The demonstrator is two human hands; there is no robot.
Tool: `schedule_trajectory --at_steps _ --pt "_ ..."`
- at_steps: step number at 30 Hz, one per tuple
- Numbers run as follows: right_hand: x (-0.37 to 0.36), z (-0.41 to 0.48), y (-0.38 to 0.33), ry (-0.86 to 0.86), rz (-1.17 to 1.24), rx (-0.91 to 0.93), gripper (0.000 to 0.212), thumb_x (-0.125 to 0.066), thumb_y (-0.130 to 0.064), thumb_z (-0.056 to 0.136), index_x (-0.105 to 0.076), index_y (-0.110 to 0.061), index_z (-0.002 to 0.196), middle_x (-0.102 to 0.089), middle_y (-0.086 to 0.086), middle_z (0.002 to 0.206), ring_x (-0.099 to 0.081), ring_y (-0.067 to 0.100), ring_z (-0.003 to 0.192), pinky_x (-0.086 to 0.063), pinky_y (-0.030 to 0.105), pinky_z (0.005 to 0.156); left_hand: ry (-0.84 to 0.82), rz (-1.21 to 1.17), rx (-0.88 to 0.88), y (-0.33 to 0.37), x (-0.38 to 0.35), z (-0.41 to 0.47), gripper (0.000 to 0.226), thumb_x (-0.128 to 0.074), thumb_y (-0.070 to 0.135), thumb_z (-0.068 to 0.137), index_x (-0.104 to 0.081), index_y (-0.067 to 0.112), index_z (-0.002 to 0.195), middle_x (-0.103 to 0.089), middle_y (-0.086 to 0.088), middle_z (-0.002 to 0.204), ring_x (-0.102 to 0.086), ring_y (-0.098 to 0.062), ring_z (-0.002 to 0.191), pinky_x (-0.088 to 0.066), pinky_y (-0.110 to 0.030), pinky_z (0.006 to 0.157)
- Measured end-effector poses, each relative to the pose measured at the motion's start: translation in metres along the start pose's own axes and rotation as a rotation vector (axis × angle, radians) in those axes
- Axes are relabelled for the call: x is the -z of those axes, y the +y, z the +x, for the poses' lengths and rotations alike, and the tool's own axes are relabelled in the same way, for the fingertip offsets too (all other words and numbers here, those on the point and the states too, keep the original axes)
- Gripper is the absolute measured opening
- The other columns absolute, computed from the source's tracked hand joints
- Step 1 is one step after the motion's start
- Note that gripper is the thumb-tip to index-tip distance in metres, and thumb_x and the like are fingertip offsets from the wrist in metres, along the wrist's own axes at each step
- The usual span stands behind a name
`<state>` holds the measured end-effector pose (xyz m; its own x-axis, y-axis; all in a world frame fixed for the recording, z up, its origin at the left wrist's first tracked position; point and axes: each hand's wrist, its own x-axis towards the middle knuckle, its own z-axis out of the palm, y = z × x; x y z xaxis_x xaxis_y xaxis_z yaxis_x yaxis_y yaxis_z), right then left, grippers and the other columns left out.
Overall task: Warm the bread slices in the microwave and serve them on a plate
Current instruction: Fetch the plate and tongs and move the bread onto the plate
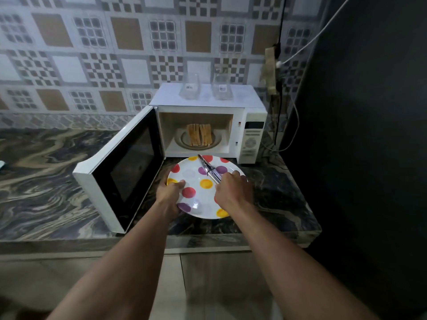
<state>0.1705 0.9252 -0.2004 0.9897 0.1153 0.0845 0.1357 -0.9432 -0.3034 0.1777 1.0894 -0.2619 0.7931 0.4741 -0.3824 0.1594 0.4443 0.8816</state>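
A white microwave [251, 135] stands on the counter with its door [120, 172] swung open to the left. Several bread slices [199, 134] stand side by side on the glass turntable [217, 140] inside. In front of the opening is a white plate with coloured dots [196, 181]. My left hand [169, 192] grips the plate's left rim, thumb on top. My right hand [233, 188] holds metal tongs [208, 168], which point across the plate toward the microwave.
Two clear glass containers [190, 88] [222, 88] sit on top of the microwave. Cables and a socket [276, 63] hang on the tiled wall at the right. A dark wall [369, 135] closes the right side. The marbled counter [46, 169] stretches left.
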Motion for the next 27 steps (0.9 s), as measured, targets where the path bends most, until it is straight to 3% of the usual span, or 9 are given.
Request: schedule_trajectory --at_steps 4,9,13,19,24,27 --pt "-0.025 0.037 0.001 -0.033 -0.003 -0.025 0.024 -0.058 -0.024 0.093 -0.063 -0.012 0.114 -0.057 0.012 0.118 -0.056 0.035 0.111 -0.045 0.040 0.091 -0.036 0.039 0.143 -0.017 -0.006 0.055 0.040 -0.069 0.015 0.090 -0.058 0.013 0.128 -0.073 -0.013 0.108 -0.072 -0.035 0.094 -0.059 -0.055 0.077" --pt "-0.052 0.076 0.004 -0.051 -0.006 -0.069 0.026 -0.056 -0.029 0.097 -0.062 -0.013 0.116 -0.057 0.010 0.125 -0.055 0.034 0.116 -0.044 0.039 0.092 -0.048 0.093 -0.064 -0.023 -0.012 0.097 0.046 -0.065 -0.002 0.088 -0.062 0.021 0.128 -0.072 -0.012 0.114 -0.070 -0.036 0.097 -0.058 -0.054 0.084" --pt "-0.074 0.095 0.003 -0.062 0.001 -0.096 0.024 -0.056 -0.029 0.097 -0.063 -0.012 0.113 -0.058 0.010 0.123 -0.055 0.033 0.115 -0.044 0.039 0.091 -0.013 0.109 -0.018 -0.033 -0.010 0.128 0.055 -0.068 -0.001 0.087 -0.059 0.024 0.135 -0.069 -0.014 0.121 -0.068 -0.038 0.103 -0.056 -0.058 0.087" --pt "-0.105 0.118 -0.002 -0.106 0.006 -0.104 0.025 -0.058 -0.028 0.096 -0.061 -0.013 0.115 -0.058 0.009 0.120 -0.055 0.031 0.115 -0.044 0.038 0.094 0.021 0.098 0.003 -0.042 -0.014 0.152 0.060 -0.067 -0.004 0.088 -0.053 0.020 0.141 -0.066 -0.012 0.119 -0.066 -0.037 0.103 -0.056 -0.052 0.089" --pt "-0.119 0.134 -0.001 -0.122 0.017 -0.113 0.026 -0.055 -0.029 0.098 -0.062 -0.011 0.117 -0.057 0.010 0.121 -0.055 0.032 0.115 -0.043 0.039 0.096 0.068 0.148 0.030 -0.043 -0.015 0.162 0.060 -0.068 -0.003 0.088 -0.053 0.019 0.142 -0.065 -0.011 0.121 -0.065 -0.033 0.098 -0.056 -0.044 0.081" --pt "-0.125 0.139 -0.002 -0.140 0.028 -0.115 0.027 -0.055 -0.030 0.098 -0.061 -0.012 0.118 -0.057 0.010 0.121 -0.055 0.032 0.114 -0.044 0.042 0.098 0.091 0.177 0.035 -0.045 -0.017 0.169 0.061 -0.068 -0.002 0.088 -0.052 0.018 0.143 -0.064 -0.011 0.122 -0.064 -0.034 0.102 -0.056 -0.046 0.085"
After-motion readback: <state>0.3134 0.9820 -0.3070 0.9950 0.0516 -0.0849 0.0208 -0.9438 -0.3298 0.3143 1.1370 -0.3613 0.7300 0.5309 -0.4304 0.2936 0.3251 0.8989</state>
